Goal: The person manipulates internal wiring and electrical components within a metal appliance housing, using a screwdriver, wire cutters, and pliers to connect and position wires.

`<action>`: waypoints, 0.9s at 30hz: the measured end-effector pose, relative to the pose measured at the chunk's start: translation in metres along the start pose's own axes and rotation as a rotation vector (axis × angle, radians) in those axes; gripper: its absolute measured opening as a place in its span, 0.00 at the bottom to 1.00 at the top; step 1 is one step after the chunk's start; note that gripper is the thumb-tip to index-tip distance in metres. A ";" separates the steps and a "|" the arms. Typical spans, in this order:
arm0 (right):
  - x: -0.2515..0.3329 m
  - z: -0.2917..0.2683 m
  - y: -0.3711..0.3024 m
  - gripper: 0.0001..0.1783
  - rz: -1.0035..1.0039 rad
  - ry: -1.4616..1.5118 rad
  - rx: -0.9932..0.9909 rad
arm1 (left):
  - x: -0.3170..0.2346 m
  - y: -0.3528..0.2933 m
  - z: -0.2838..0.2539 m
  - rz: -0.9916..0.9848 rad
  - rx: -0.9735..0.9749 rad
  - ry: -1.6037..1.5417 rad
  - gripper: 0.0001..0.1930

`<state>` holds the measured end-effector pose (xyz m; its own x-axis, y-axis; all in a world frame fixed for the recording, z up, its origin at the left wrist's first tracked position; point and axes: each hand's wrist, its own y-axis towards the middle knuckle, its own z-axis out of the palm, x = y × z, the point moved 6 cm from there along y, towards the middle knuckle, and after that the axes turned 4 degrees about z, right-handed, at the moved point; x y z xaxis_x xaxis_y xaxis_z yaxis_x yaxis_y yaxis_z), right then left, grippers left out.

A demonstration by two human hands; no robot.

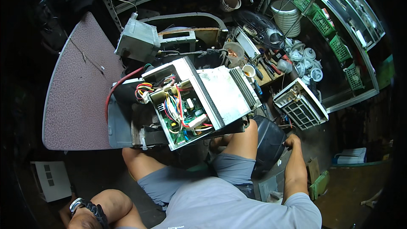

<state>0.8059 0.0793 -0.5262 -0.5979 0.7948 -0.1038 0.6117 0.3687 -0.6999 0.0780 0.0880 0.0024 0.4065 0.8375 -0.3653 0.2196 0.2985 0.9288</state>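
Lying tilted over my knees is an opened appliance unit with a white metal housing (229, 89). Its near side exposes a green circuit board (190, 121) with bundles of coloured wires (171, 101). Away from that unit, my right hand (291, 141) is out to the right with fingers curled closed, beside a black plastic casing (270, 140). Whatever those fingers hold is too small to make out. My left arm (112, 201) is bent at the lower left, a silver watch (77, 204) near its end; shadow hides the fingers of that hand.
A pink speckled board (82, 93) stands at left, by a grey metal box (137, 40). Tools (267, 65), a black fan (258, 27) and a white grille frame (301, 104) crowd the right. Green baskets (324, 23) hang along a glass cabinet. A white panel (51, 181) lies lower left.
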 end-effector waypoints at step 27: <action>0.009 -0.003 -0.001 0.14 0.019 -0.057 -0.015 | 0.011 -0.003 -0.006 0.124 0.062 -0.053 0.14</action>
<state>0.8016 0.0875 -0.5249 -0.6140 0.7735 -0.1573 0.6309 0.3612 -0.6866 0.0760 0.0989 -0.0040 0.4798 0.8402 -0.2526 0.2187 0.1643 0.9619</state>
